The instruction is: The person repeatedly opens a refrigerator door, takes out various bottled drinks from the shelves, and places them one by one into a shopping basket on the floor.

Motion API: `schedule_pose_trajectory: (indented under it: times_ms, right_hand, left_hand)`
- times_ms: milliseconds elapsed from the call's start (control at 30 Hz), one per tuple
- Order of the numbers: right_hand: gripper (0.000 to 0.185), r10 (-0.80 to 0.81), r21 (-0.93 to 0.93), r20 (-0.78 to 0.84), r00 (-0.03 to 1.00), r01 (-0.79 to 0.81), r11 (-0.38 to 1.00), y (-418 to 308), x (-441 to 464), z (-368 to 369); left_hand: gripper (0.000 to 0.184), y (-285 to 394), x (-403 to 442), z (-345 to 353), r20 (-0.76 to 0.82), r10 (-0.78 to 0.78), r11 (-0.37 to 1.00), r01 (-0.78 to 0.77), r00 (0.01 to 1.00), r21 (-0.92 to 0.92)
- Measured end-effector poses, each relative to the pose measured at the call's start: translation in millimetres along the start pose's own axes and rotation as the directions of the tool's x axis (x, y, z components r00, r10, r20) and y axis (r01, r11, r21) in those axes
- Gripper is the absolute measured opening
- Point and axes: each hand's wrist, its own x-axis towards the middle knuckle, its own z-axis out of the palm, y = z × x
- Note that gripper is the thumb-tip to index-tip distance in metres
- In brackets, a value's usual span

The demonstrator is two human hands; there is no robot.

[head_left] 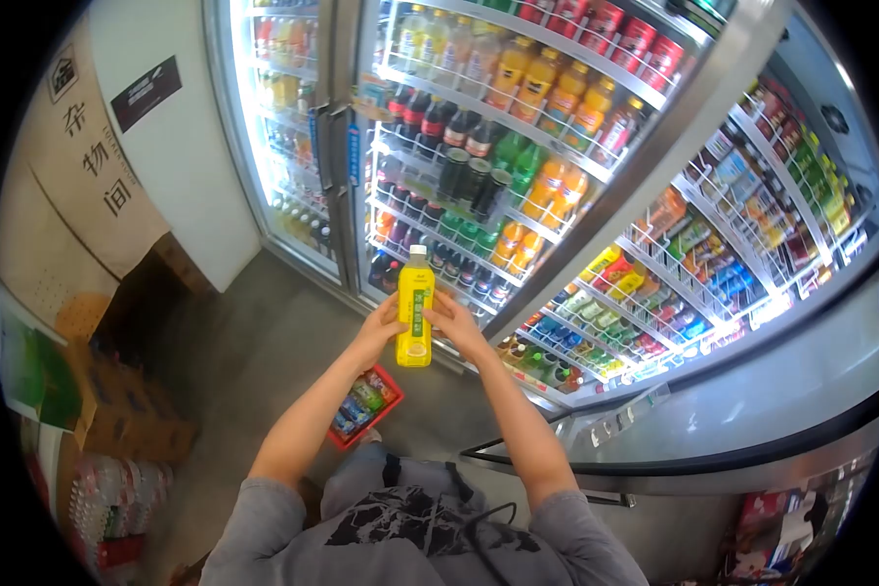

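A yellow drink bottle [416,337] with a white cap and a green label panel stands upright between my two hands, in front of the glass-door fridge. My left hand [384,327] grips its left side, with the thumb across the front. On the other side my right hand [451,322] is closed against the bottle, its thumb near the label. The fingers behind the bottle are partly hidden. Below my left forearm, a red basket [394,398] on the floor holds several packaged items, partly covered by the arm.
A drinks fridge [337,195] with shelves of bottles and cans stands ahead. An open-fronted chiller [732,381] curves along the right. Cardboard boxes [137,410] and wrapped bottles [117,493] sit at the left, below a beige door curtain [98,186].
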Motion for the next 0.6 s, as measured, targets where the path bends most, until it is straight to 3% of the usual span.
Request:
schedule_pose_trajectory:
  times_ms: [167, 400, 500, 600]
  right_hand:
    - [0.07, -0.011, -0.022, 0.098, 0.995, 0.013, 1.0, 40.2, 40.6, 27.4]
    - [0.069, 0.087, -0.022, 0.21, 0.974, -0.085, 0.996, 89.6, 85.8, 83.2]
    - [0.067, 0.198, -0.172, 0.212, 0.957, -0.163, 0.971, 115.9, 102.8, 106.4]
    - [0.067, 0.223, -0.094, 0.278, 0.934, -0.205, 0.974, 169.6, 117.2, 121.6]
  left_hand:
    - [0.073, -3.5, 0.3, -58.4, 0.032, -0.012, 0.998, 0.014, 0.999, -0.058]
    - [0.071, -33.6, -32.9, -129.9, -0.133, -0.072, 0.994, 0.06, 0.989, -0.094]
    - [0.068, -66.7, -45.6, -162.6, -0.237, -0.074, 0.992, 0.047, 0.969, -0.118]
    - [0.066, -109.4, -61.9, -192.2, -0.349, -0.069, 0.995, 0.038, 0.935, -0.095]
